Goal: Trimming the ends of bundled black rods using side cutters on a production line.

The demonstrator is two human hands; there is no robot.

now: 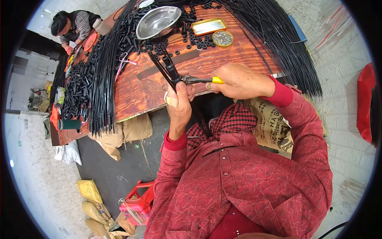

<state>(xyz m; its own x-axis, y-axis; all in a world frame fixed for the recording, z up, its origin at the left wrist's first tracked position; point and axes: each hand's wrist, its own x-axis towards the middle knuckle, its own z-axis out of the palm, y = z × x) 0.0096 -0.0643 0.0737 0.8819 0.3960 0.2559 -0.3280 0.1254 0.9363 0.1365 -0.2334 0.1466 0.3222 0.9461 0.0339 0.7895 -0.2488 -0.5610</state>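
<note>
Over the worktop: both hands meet above the near edge of the reddish wooden worktop point(135, 95).
Left hand point(180, 101): fingers wrapped tight around a bunch of thin black rods point(167, 71).
Right hand point(238, 81): fingers closed on yellow-handled metal pliers point(199, 80), nipping the rods.
Nearby: round silver metal bowl point(158, 22), small black plastic rings point(199, 40).
Risk: I think the pliers could slip and pinch a finger, because the left fingers are so close.

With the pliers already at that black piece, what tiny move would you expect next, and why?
Probably a squeeze of the pliers: the right hand holds their yellow handle, their tips meet the black rod assembly, and the left hand grips it steady over the table.
</note>
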